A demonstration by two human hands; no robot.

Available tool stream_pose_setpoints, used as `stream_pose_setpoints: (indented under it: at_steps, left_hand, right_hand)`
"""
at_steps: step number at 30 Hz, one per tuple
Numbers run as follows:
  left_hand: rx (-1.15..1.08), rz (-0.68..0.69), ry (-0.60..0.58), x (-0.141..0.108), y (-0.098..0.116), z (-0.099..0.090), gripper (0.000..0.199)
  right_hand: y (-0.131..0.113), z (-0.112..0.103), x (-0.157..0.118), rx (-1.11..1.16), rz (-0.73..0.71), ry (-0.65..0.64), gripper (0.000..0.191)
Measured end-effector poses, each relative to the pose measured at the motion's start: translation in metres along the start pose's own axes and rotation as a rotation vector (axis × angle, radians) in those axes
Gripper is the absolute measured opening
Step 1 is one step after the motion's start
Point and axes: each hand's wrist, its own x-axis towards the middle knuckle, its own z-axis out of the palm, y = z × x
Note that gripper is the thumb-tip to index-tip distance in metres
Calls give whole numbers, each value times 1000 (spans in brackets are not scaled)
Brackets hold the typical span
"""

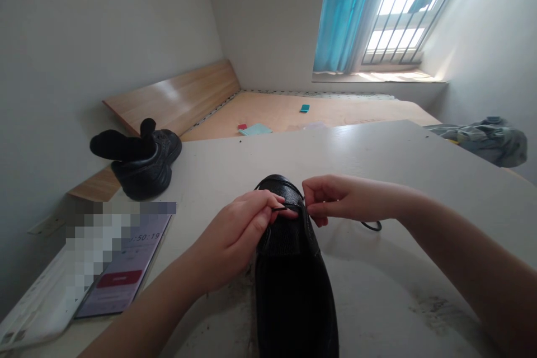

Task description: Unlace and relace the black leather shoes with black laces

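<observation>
A black shoe [296, 296] lies on the white table, its opening toward me and its toe pointing away. My left hand [247, 224] is at the shoe's upper left, fingers pinched on a thin black shoelace [280, 209] over the tongue. On the right side of the eyelets is my right hand [335, 199], its fingertips pressed together against the shoe's edge. Whatever those fingertips hold is too small to make out. A loop of lace [372, 227] shows below my right wrist on the table.
Black shoes [145, 176] with dark socks stand at the table's back left. A phone [126, 268] lies at the left beside a whitish object [46, 302]. Beyond the white table [356, 151] are a bed [277, 106] and piled clothes [495, 140].
</observation>
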Motion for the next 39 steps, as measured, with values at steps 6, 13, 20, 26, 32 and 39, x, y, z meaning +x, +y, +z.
stream_pose_setpoints:
  at_steps: [6,13,20,26,32,39]
  left_hand:
    - [142,56,8,5,6,4,29]
    - [220,94,-23,6,8,5,29]
    - [307,106,-13,6,10,6,26]
    - [272,106,-11,6,8,6,29]
    - [263,89,-8,6,9,6,31]
    - [267,84,-12,5,8,6,31]
  right_hand:
    - [0,-3,1,-108,-19,118,18]
    - [-7,1,-5,-139,-47,104,24]
    - [-26,13,-10,-205,29,163,41]
    - [-39,19,-25,-399,138,218,21]
    - [-35,27,-28,-502,218,343,33]
    - [-41,36,-26,-772,206,366,31]
